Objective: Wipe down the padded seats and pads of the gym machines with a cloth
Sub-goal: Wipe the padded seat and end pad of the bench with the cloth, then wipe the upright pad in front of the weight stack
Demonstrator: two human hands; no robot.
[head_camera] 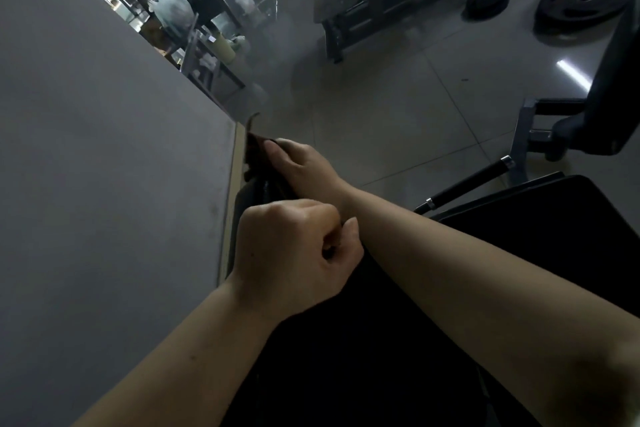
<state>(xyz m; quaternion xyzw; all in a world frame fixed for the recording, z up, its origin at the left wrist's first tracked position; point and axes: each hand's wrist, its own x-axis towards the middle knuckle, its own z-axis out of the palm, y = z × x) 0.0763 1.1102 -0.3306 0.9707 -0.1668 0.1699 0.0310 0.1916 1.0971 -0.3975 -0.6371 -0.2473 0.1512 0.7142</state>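
Note:
A dark cloth (pixel 260 188) is stretched between my two hands, close to the corner of the grey wall. My right hand (pixel 304 166) reaches across from the right and holds the far end of the cloth with its fingers curled over it. Nearer to me, my left hand (pixel 291 253) is a closed fist that grips the near part of the dark fabric, thumb pressed against the side. A black padded seat (pixel 554 239) lies to the right, under my right forearm. The dark surface below my hands is too dim to tell apart from the cloth.
A grey wall (pixel 104 184) fills the left, with a mirror (pixel 214 28) beyond it. On the tiled floor lie two weight plates (pixel 585 0), and a bench frame (pixel 363 10) stands farther off. At the right are a chrome-tipped black handle (pixel 467 184) and a padded machine arm (pixel 606 107).

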